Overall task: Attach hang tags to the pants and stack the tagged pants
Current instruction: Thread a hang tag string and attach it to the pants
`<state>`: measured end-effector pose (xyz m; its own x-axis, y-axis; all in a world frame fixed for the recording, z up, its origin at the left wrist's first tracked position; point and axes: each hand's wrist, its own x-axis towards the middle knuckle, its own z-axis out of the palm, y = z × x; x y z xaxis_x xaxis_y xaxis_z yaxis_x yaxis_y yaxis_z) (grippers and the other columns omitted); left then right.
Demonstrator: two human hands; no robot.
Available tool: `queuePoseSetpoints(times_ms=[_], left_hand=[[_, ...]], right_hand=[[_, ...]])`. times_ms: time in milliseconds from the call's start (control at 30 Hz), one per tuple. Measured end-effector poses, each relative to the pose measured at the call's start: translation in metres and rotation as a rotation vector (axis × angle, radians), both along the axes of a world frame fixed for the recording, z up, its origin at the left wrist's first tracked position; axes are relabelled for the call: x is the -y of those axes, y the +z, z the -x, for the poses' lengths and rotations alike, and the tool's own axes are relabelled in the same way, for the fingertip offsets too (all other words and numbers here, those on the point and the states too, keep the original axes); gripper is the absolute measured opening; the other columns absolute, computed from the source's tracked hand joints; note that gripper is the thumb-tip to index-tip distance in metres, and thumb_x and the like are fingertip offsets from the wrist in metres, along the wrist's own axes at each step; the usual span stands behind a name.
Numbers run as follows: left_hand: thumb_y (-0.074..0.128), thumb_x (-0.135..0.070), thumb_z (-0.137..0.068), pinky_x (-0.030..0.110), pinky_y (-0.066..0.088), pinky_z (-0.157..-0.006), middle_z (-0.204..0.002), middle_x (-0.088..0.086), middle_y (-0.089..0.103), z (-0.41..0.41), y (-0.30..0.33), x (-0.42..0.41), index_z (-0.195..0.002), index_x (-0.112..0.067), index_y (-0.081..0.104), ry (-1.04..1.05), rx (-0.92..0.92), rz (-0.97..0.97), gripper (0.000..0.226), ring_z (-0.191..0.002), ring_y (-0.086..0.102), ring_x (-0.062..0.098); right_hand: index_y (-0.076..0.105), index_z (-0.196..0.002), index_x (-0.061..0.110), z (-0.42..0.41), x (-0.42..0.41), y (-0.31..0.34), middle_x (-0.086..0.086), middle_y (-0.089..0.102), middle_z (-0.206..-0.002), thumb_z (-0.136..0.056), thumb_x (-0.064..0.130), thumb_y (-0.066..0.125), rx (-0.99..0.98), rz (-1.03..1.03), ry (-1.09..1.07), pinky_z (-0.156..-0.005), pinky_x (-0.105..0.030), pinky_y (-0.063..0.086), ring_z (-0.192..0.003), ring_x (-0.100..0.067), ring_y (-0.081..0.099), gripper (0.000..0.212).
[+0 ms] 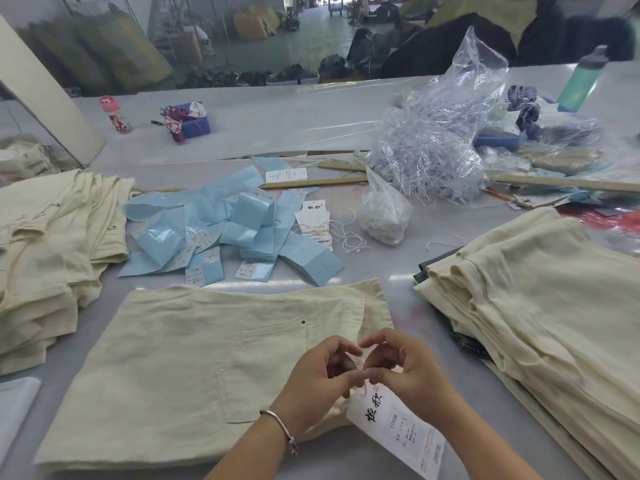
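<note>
Cream pants (194, 351) lie flat on the grey worktop (401, 296), near centre. Left hand (320, 379) and right hand (407, 372) meet over the pants' right edge, each grip pinching the thin white string (361, 367) of a hang tag (398, 431), which lies just near the hands. Folded pants stacks sit left (52, 244) and right (540, 306). Loose blue tag sheets (228, 233) lie farther back.
</note>
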<state>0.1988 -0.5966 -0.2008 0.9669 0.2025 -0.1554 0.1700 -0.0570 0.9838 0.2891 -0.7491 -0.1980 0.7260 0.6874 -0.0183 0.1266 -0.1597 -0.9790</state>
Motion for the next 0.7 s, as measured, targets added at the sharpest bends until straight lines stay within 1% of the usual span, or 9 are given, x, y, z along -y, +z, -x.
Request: queuePoseSetpoints(times_ms=[100, 167, 233, 333, 467, 533, 567, 633, 700], left_hand=[[0.076, -0.007, -0.081, 0.023, 0.046, -0.059, -0.067, 0.007, 0.066, 0.000, 0.001, -0.007, -0.105, -0.003, 0.058, -0.003, -0.050, 0.046, 0.030, -0.059, 0.059, 0.013], [0.078, -0.009, -0.079, 0.022, 0.047, -0.058, -0.069, 0.011, 0.066, 0.000, -0.001, -0.011, -0.103, -0.002, 0.058, 0.019, -0.087, 0.056, 0.032, -0.058, 0.059, 0.012], [0.078, -0.008, -0.078, 0.020, 0.047, -0.058, -0.072, 0.013, 0.066, 0.000, -0.004, -0.012, -0.101, -0.002, 0.059, 0.032, -0.108, 0.060, 0.030, -0.058, 0.061, 0.011], [0.077, -0.007, -0.079, 0.019, 0.046, -0.059, -0.071, 0.010, 0.067, 0.003, -0.008, -0.016, -0.099, -0.002, 0.061, 0.045, -0.115, 0.062, 0.026, -0.059, 0.061, 0.011], [0.078, -0.009, -0.079, 0.021, 0.048, -0.060, -0.071, 0.004, 0.065, 0.006, -0.013, -0.026, -0.095, -0.004, 0.062, 0.034, -0.140, 0.014, 0.022, -0.062, 0.060, 0.009], [0.081, -0.018, -0.078, 0.020, 0.048, -0.062, -0.077, 0.001, 0.065, 0.006, -0.017, -0.028, -0.089, -0.011, 0.064, 0.061, -0.167, -0.083, 0.021, -0.064, 0.057, 0.007], [0.081, -0.023, -0.077, 0.018, 0.047, -0.062, -0.080, -0.002, 0.066, 0.005, -0.018, -0.029, -0.086, -0.016, 0.064, 0.071, -0.186, -0.172, 0.020, -0.064, 0.055, 0.005], [0.078, -0.029, -0.079, 0.013, 0.044, -0.061, -0.084, -0.009, 0.066, 0.004, -0.020, -0.039, -0.082, -0.024, 0.063, 0.065, -0.206, -0.355, 0.016, -0.064, 0.054, -0.001], [0.074, -0.028, -0.080, 0.008, 0.041, -0.063, -0.084, -0.011, 0.065, 0.008, -0.019, -0.061, -0.080, -0.026, 0.063, 0.094, -0.185, -0.464, 0.011, -0.066, 0.055, -0.004]], right_hand=[[0.063, -0.097, 0.037, 0.000, -0.001, 0.005, -0.004, 0.071, -0.071, -0.069, 0.011, 0.073, 0.046, 0.027, 0.022, -0.071, -0.021, 0.050, -0.066, -0.013, 0.065, 0.040], [0.062, -0.098, 0.035, 0.000, -0.002, 0.010, -0.004, 0.071, -0.072, -0.070, 0.009, 0.073, 0.062, 0.037, 0.040, -0.072, -0.021, 0.051, -0.067, -0.014, 0.066, 0.040], [0.062, -0.099, 0.030, 0.000, -0.003, 0.012, -0.004, 0.071, -0.072, -0.073, 0.001, 0.074, 0.089, 0.050, 0.050, -0.073, -0.023, 0.051, -0.068, -0.018, 0.066, 0.041], [0.061, -0.101, 0.026, 0.004, -0.009, 0.013, -0.002, 0.071, -0.071, -0.074, -0.002, 0.073, 0.143, 0.084, 0.054, -0.072, -0.019, 0.049, -0.068, -0.017, 0.065, 0.040], [0.060, -0.101, 0.032, 0.009, -0.018, 0.012, 0.003, 0.070, -0.071, -0.076, -0.002, 0.072, 0.199, 0.182, 0.056, -0.073, -0.019, 0.049, -0.068, -0.010, 0.063, 0.043], [0.060, -0.102, 0.033, 0.009, -0.023, 0.010, 0.005, 0.070, -0.073, -0.078, -0.001, 0.069, 0.222, 0.262, 0.067, -0.073, -0.019, 0.048, -0.070, -0.007, 0.063, 0.042], [0.060, -0.106, 0.032, 0.008, -0.026, 0.009, 0.007, 0.070, -0.075, -0.082, 0.002, 0.067, 0.262, 0.339, 0.074, -0.074, -0.019, 0.048, -0.073, -0.005, 0.063, 0.040], [0.059, -0.118, 0.028, 0.008, -0.040, 0.007, 0.013, 0.066, -0.095, -0.086, 0.007, 0.061, 0.470, 0.530, 0.018, -0.081, -0.020, 0.047, -0.090, -0.003, 0.060, 0.038], [0.059, -0.121, 0.022, 0.012, -0.061, 0.008, 0.009, 0.058, -0.117, -0.083, 0.008, 0.065, 0.646, 0.570, -0.103, -0.086, -0.023, 0.045, -0.108, -0.011, 0.055, 0.040]])
